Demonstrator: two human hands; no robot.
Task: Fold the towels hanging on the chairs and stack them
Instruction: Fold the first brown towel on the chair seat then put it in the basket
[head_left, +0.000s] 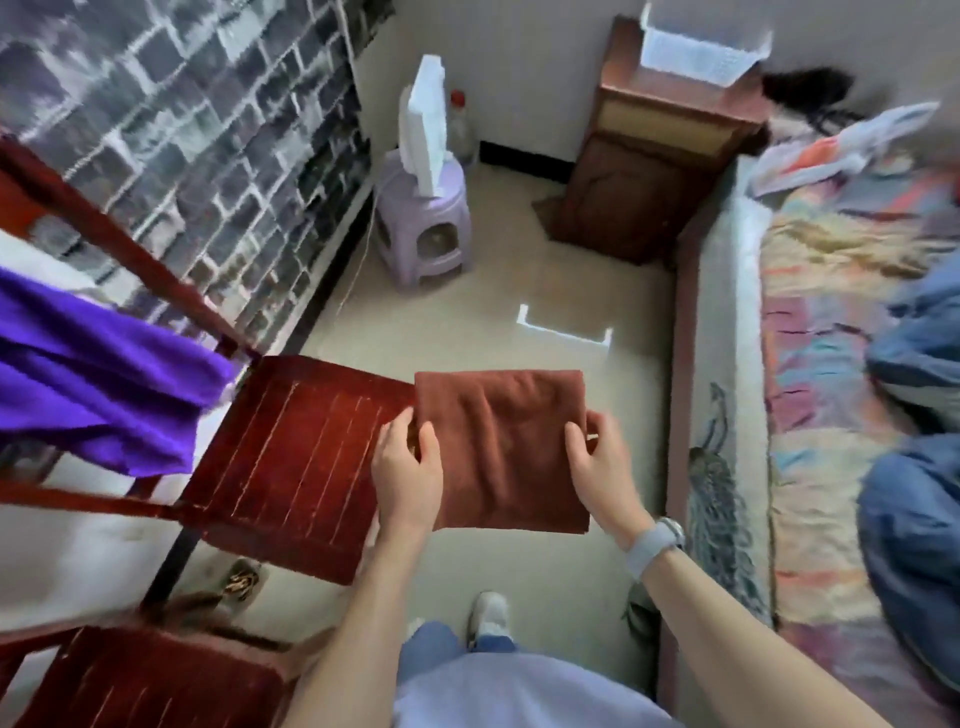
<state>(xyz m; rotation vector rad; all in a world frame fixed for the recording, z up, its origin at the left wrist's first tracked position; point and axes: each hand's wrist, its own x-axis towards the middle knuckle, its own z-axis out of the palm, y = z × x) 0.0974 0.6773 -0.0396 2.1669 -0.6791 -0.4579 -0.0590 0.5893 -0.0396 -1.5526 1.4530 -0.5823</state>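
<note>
The brown towel (501, 449) sits in the middle of the frame, already folded to a neat rectangle and held up in the air, its left edge just over the front corner of the chair seat (291, 457) and the rest above bare floor. The left hand (408, 470) grips its left edge, thumb on top and fingers curled under; the right hand (597, 465) grasps the right edge the same way. I'd say the folding of this one is finished, or one last fold short, and the step in hand is setting it down to begin the stack. The next move calls for carrying it flat to a resting place, likely the seat at centre left, and lowering it without letting the layers slip. The purple towel (98, 389) at the left edge hangs over the chair back (124, 249), unfolded, waiting its turn.
</note>
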